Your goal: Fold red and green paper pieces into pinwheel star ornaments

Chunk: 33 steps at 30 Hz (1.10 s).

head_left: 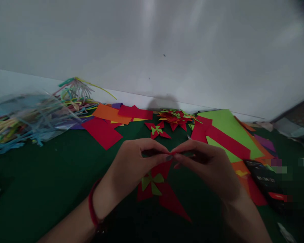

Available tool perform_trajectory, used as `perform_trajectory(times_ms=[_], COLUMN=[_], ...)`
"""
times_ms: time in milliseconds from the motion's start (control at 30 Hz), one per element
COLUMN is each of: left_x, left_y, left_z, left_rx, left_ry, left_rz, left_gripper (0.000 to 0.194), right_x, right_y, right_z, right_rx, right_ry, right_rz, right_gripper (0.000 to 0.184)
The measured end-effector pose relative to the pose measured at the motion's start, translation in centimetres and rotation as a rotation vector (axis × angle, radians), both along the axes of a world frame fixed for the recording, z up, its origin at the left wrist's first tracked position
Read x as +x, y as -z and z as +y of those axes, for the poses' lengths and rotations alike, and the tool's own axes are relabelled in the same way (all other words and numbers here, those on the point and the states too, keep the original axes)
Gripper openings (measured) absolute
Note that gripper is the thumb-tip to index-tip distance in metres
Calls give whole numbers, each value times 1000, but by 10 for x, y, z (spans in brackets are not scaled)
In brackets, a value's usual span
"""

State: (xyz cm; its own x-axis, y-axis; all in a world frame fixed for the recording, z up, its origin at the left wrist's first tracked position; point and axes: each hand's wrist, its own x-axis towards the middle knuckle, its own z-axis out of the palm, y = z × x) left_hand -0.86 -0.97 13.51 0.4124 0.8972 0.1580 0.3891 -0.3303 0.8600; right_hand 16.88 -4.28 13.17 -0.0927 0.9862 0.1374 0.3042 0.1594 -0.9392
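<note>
A red paper pinwheel (173,199) with a smaller green pinwheel (153,184) at its centre is held up over the green tabletop. My left hand (131,165) is closed, pinching the pinwheel's upper red point between thumb and forefinger. Right beside it, my right hand (205,165) pinches the same point, and the fingertips of both hands almost meet. The fingers hide part of that red paper. Just beyond lies another red and green pinwheel (157,130), in front of a pile of similar pinwheels (176,116).
Loose pipe cleaners (76,91) and a clear plastic bag (48,111) lie at the left. Red sheets (102,131) are at the back, green sheets (224,123) at the right. A phone (263,180) lies by my right forearm. A pale wall (152,50) rises behind.
</note>
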Motion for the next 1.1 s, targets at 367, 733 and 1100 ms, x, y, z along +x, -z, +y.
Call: perform_trajectory(times_ms=[367,733,1100], left_x=[4,1,0], left_y=[3,1,6], left_z=[-1,1,7], left_rx=[-6,-91,-207], left_ry=[12,25,129], left_rz=[8,17,-47], left_gripper=[9,12,12], right_x=[1,5,3], right_y=[5,3,3], right_z=[4,5,6], right_rx=[-113,-178,-244], right_ry=[-49,-85,-125], right_rz=[190,178,176], right_gripper=[9,10,13])
